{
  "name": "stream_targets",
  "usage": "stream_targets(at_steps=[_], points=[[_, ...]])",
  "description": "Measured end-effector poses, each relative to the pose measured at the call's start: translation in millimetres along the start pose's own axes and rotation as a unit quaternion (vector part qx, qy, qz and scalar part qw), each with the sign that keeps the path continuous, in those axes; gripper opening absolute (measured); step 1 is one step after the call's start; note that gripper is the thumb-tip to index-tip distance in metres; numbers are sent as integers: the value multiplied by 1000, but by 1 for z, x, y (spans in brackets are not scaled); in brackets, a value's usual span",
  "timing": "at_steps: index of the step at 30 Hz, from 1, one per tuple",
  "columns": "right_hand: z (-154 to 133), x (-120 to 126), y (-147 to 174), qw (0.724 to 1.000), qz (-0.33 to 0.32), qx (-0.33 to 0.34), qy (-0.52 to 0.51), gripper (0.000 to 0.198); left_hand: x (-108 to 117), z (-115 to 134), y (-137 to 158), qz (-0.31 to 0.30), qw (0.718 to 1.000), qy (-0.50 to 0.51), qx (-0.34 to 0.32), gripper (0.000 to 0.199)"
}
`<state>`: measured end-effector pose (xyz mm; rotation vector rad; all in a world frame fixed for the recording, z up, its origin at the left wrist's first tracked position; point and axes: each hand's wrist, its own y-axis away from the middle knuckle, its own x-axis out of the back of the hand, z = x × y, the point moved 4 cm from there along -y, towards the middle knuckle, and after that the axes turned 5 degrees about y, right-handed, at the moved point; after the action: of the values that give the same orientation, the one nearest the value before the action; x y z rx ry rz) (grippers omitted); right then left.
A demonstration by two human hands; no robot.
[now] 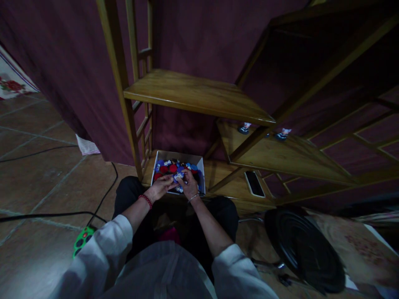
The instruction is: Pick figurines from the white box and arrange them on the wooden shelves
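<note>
Over a white open box (202,176) I hold a small blue-and-white figurine (179,176) between both hands. My left hand (160,187), with a red bead bracelet on its wrist, has its fingers closed at the figurine's left side. From the right, my right hand (190,187) pinches it with thumb and fingers; a thin bracelet circles that wrist. Several small pieces with round red bases (173,168) and blue bases fill the box. My hands hide part of the box's front and some pieces in it.
The box stands on the low board of a wooden shelf unit (199,93). Two small figurines (283,134) stand on a shelf at right. A phone (254,184) lies on the low board. A black round stool (305,249), a green power strip (83,240) and cables are nearby.
</note>
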<state>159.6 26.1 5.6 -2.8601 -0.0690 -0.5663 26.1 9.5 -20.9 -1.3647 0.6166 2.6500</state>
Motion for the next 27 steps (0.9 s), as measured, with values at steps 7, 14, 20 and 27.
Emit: stream_targets(at_steps=[7, 14, 20, 27], points=[[-4, 2, 0, 1000, -6, 2, 5, 33, -2, 1, 2, -11, 1000, 8, 1, 16], [2, -2, -1, 1000, 18, -4, 11, 33, -2, 1, 2, 2, 1000, 10, -11, 17], [1, -3, -1, 999, 32, -12, 30, 33, -2, 1, 2, 13, 999, 18, -27, 21], [0, -2, 2, 999, 42, -10, 33, 34, -4, 2, 4, 1, 1000, 6, -28, 25]])
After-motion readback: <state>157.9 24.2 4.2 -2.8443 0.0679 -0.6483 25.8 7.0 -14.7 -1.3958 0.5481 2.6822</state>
